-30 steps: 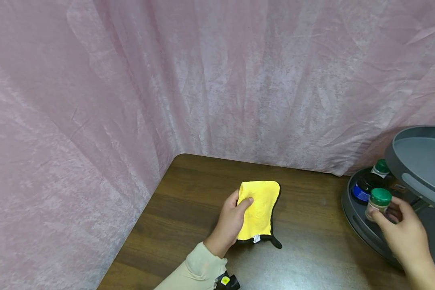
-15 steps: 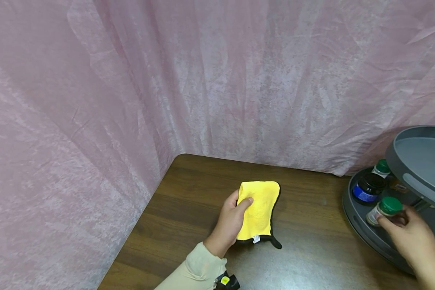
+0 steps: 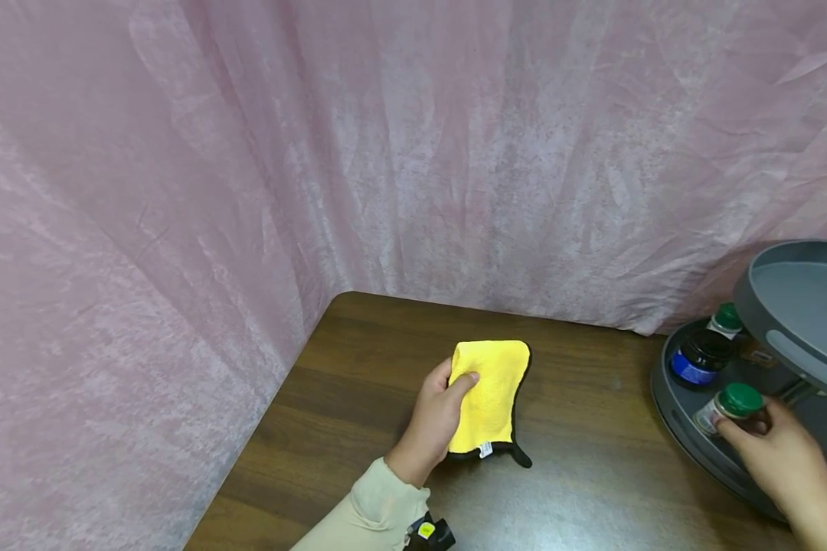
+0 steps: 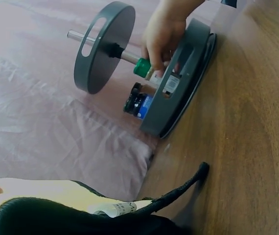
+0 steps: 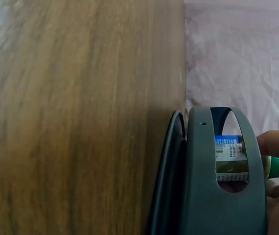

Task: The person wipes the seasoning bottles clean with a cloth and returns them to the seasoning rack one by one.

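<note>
My left hand [image 3: 430,419] grips a folded yellow cloth [image 3: 494,394] with black edging, a white tag and a black loop, held over the wooden table. The thumb lies on top of the cloth. At the right, my right hand [image 3: 786,455] holds a small spice jar with a green cap [image 3: 740,399] between thumb and fingers. This jar is inside the rim of the lower tier [image 3: 677,432] of a grey two-tier rack, its label showing through the rim's slot in the left wrist view. Whether its base touches the tier is hidden.
A dark-lidded jar with a blue label [image 3: 692,370] and another green-capped jar [image 3: 725,317] stand further back on the lower tier. The upper tier [image 3: 806,287] overhangs part of it. A pink curtain [image 3: 496,153] hangs behind the table [image 3: 358,367].
My right hand has brought the green-capped spice jar a little right and nearer to me, uncovering more of the blue-labelled jar. The cloth in my left hand has shifted very slightly left.
</note>
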The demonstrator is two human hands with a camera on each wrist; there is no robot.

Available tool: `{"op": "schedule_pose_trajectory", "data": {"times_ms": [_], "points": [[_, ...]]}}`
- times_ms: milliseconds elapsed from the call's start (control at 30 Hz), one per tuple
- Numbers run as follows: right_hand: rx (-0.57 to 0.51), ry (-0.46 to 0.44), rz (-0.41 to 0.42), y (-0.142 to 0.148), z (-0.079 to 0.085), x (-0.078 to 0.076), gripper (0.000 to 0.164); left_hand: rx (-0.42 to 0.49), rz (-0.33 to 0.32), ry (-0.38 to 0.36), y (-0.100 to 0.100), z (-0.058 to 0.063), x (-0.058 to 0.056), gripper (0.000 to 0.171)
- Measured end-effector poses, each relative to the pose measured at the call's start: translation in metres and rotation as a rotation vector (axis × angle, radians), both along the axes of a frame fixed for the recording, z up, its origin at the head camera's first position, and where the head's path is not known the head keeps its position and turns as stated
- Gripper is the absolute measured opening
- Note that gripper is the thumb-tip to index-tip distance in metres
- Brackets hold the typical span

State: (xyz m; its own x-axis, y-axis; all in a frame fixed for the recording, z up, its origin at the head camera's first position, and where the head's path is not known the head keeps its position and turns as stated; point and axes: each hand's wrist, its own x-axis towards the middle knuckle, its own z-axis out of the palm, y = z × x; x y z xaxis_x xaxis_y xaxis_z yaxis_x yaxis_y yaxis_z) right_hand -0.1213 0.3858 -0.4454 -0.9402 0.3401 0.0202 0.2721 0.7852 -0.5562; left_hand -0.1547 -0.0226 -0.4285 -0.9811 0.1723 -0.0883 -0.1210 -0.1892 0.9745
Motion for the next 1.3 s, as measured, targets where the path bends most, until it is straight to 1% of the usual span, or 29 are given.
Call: {"op": "schedule_pose_trajectory", "data": {"times_ms": [100,300,433,533,633,700,767,867,933,1000,1067,1133,1200,1233,1300], "points": [[0.008,-0.009,0.002,0.001,0.0,0.001,0.053,0.001,0.003,-0.001,-0.001,0.0,0.0,0.032],[0.022,0.002,0.036,0.004,-0.001,-0.001,0.049,0.025,0.02,0.015,-0.004,0.001,-0.004,0.031],[0.021,-0.007,0.037,0.004,-0.002,0.0,0.053,0.027,0.022,0.009,-0.006,0.001,-0.006,0.032],[-0.012,-0.041,0.002,0.002,0.0,0.003,0.062,0.024,0.022,-0.008,-0.008,-0.002,-0.008,0.033],[-0.074,-0.076,-0.061,-0.003,0.005,0.005,0.076,0.022,0.023,-0.024,-0.011,-0.007,-0.011,0.033],[-0.118,-0.067,-0.1,-0.008,0.009,0.007,0.081,0.016,0.024,-0.036,-0.012,-0.01,-0.015,0.033],[-0.145,-0.01,-0.136,-0.015,0.012,0.011,0.081,0.002,0.028,-0.055,-0.014,-0.014,-0.018,0.034],[-0.16,0.133,-0.191,-0.029,0.015,0.017,0.075,-0.042,0.041,-0.095,-0.019,-0.022,-0.023,0.039],[-0.155,0.22,-0.233,-0.037,0.015,0.023,0.073,-0.083,0.047,-0.123,-0.022,-0.027,-0.026,0.046],[-0.143,0.277,-0.259,-0.044,0.015,0.028,0.07,-0.126,0.051,-0.142,-0.026,-0.031,-0.027,0.054],[-0.137,0.323,-0.294,-0.05,0.015,0.033,0.066,-0.148,0.041,-0.157,-0.029,-0.034,-0.029,0.057],[-0.13,0.392,-0.3,-0.057,0.014,0.038,0.059,-0.181,0.033,-0.172,-0.031,-0.037,-0.03,0.062],[-0.137,0.476,-0.289,-0.064,0.014,0.044,0.049,-0.216,0.021,-0.188,-0.033,-0.04,-0.031,0.067],[-0.141,0.527,-0.276,-0.068,0.013,0.045,0.044,-0.232,0.012,-0.197,-0.033,-0.041,-0.032,0.069],[-0.149,0.618,-0.212,-0.075,0.013,0.049,0.034,-0.277,0.008,-0.204,-0.034,-0.045,-0.034,0.076]]}}
